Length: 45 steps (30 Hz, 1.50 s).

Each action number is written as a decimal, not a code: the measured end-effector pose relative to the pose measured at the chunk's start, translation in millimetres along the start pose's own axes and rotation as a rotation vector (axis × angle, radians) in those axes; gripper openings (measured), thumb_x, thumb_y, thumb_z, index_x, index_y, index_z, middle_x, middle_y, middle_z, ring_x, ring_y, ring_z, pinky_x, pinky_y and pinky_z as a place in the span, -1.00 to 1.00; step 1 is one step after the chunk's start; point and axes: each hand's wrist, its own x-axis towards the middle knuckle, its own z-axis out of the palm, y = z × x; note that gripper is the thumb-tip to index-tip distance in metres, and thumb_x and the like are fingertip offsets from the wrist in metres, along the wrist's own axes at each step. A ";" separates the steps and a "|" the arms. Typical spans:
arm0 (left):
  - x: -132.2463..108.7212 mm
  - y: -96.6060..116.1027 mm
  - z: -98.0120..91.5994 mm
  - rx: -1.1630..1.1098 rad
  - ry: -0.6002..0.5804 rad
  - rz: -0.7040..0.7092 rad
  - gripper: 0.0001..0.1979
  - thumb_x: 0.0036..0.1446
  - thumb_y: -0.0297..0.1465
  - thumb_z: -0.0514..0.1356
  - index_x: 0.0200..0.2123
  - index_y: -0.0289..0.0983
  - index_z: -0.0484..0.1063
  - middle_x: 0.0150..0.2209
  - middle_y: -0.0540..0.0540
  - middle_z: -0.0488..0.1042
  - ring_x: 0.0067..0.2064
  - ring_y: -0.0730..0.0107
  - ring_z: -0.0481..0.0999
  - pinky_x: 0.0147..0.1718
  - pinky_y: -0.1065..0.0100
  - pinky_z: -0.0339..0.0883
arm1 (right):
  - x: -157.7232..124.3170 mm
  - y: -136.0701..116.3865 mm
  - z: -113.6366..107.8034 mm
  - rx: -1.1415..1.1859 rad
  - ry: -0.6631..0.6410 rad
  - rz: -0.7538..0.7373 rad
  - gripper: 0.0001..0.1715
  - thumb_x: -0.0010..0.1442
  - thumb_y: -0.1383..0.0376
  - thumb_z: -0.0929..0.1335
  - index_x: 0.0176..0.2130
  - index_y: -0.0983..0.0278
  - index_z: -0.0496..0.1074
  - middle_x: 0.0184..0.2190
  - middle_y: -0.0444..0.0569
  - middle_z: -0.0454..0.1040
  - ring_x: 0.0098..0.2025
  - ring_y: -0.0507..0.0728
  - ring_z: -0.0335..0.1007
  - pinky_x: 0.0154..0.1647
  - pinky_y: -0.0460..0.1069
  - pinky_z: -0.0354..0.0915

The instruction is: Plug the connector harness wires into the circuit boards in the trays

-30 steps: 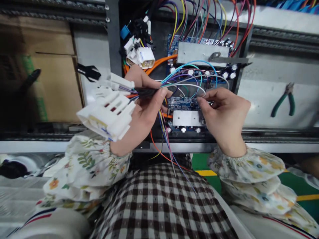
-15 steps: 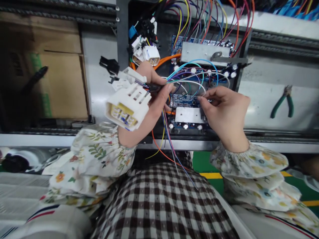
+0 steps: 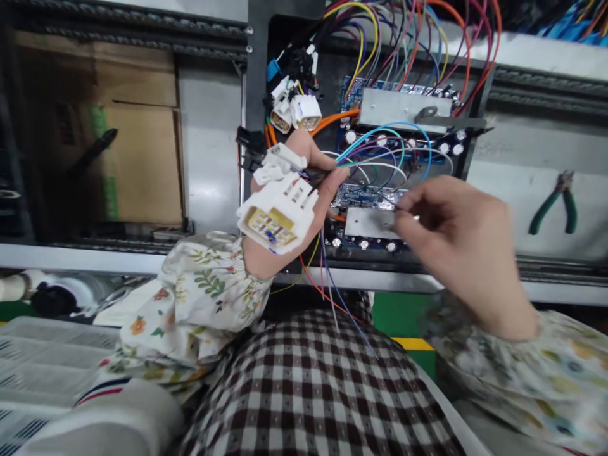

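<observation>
The left hand (image 3: 319,215) is closed around a bundle of wires, gripping it just behind a large white plug (image 3: 278,221). The plug sits in the middle of the frame, left of center, with its open end facing down and left. A smaller white plug (image 3: 278,161) lies just above it, against the same hand. Thin colored wires (image 3: 327,272) hang from the hand down toward the person's checked lap (image 3: 308,386).

The right hand (image 3: 456,247) is blurred, to the right of center, with its fingers just beside a silver metal plate (image 3: 368,223) on a blue circuit board (image 3: 365,196). I cannot tell whether it is pinching anything.

The board is fixed to a dark panel (image 3: 323,76) at the top center, under a tangle of colored wires (image 3: 380,149). More white plugs (image 3: 304,113) hang at the panel's upper left. Green-handled pliers (image 3: 558,206) hang at the right, and a cardboard box (image 3: 137,164) stands at the left. A flowered sleeve (image 3: 209,291) covers the left forearm.
</observation>
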 end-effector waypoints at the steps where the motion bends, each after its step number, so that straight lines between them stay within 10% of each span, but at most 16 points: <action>1: -0.1 2.1 -0.3 -0.005 0.010 0.001 -0.77 0.17 -0.15 0.17 -0.29 -0.20 0.37 -0.27 -0.03 0.48 -0.30 0.37 0.58 -0.28 0.33 0.52 | -2.1 5.2 -5.7 0.021 -0.027 0.051 -0.91 0.01 0.41 0.34 -0.48 0.23 0.36 -0.59 -0.17 0.31 -0.53 0.01 0.23 -0.51 -0.04 0.13; 6: -3.2 10.5 -5.3 0.004 -0.072 -0.134 -0.70 0.21 -0.13 0.10 -0.28 -0.23 0.45 -0.29 -0.06 0.53 -0.33 0.40 0.58 -0.31 0.39 0.52 | 0.3 10.5 3.9 0.363 0.054 0.218 -0.93 0.07 0.33 0.36 -0.37 0.20 0.34 -0.55 -0.19 0.40 -0.59 0.00 0.31 -0.60 -0.07 0.19; 13: -2.7 8.3 -6.5 -0.025 -0.033 -0.106 -0.86 0.20 -0.22 0.15 -0.29 -0.14 0.38 -0.32 0.03 0.55 -0.35 0.41 0.58 -0.25 0.32 0.54 | 23.9 18.0 40.7 0.061 0.142 0.157 -0.90 -0.06 0.37 0.41 -0.52 0.22 0.38 -0.67 -0.22 0.32 -0.66 -0.04 0.13 -0.59 -0.06 0.11; 26: 0.8 12.3 -1.2 -0.220 0.006 0.023 -0.86 0.16 -0.38 0.20 -0.37 -0.16 0.24 -0.35 0.05 0.44 -0.39 0.46 0.56 -0.54 0.44 0.48 | 27.4 20.7 42.4 0.093 0.130 0.084 -0.88 -0.04 0.38 0.40 -0.54 0.23 0.38 -0.65 -0.21 0.35 -0.63 -0.03 0.18 -0.52 -0.05 0.15; 38: 1.9 11.3 -3.4 -0.095 0.015 -0.010 -0.90 0.19 -0.32 0.18 -0.29 -0.15 0.28 -0.27 0.04 0.43 -0.29 0.42 0.56 -0.35 0.34 0.55 | 3.0 -10.6 15.1 -0.173 -0.078 -0.141 -0.96 0.06 0.33 0.33 -0.44 0.24 0.38 -0.49 -0.11 0.41 -0.52 0.03 0.29 -0.49 -0.04 0.15; 45: 3.3 6.4 -2.4 -0.027 0.045 0.032 -0.79 0.14 -0.15 0.19 -0.37 -0.15 0.33 -0.38 0.02 0.49 -0.46 0.40 0.51 -0.44 0.30 0.52 | 2.2 -2.1 29.6 0.072 0.306 0.031 -0.87 0.05 0.38 0.33 -0.31 0.19 0.36 -0.48 -0.17 0.43 -0.51 0.00 0.34 -0.52 -0.07 0.24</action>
